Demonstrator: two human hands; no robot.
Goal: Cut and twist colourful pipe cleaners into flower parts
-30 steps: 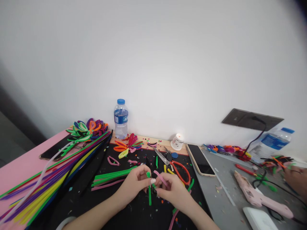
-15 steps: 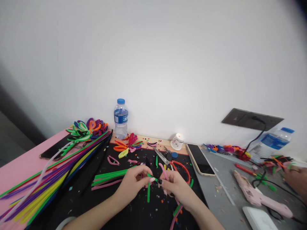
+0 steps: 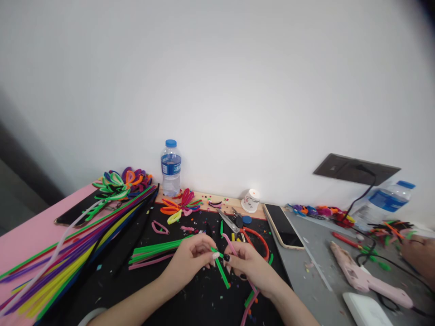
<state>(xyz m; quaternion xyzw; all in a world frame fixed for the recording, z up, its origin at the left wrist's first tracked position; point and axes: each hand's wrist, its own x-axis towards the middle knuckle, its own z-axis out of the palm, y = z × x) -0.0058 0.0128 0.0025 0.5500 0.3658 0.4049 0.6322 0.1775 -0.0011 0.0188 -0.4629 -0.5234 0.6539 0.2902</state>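
Head view, left hand (image 3: 194, 256): pinched a green pipe cleaner (image 3: 223, 274).
Right hand (image 3: 249, 263): pinched it too.
Pipe cleaner: ran between both hands; seemed light, soft, pliable, best gripped near its bend.

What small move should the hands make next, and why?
Probably hold the left hand steady and bend the green pipe cleaner slightly with the right hand: both pinch it close together, and one length sticks out unheld.
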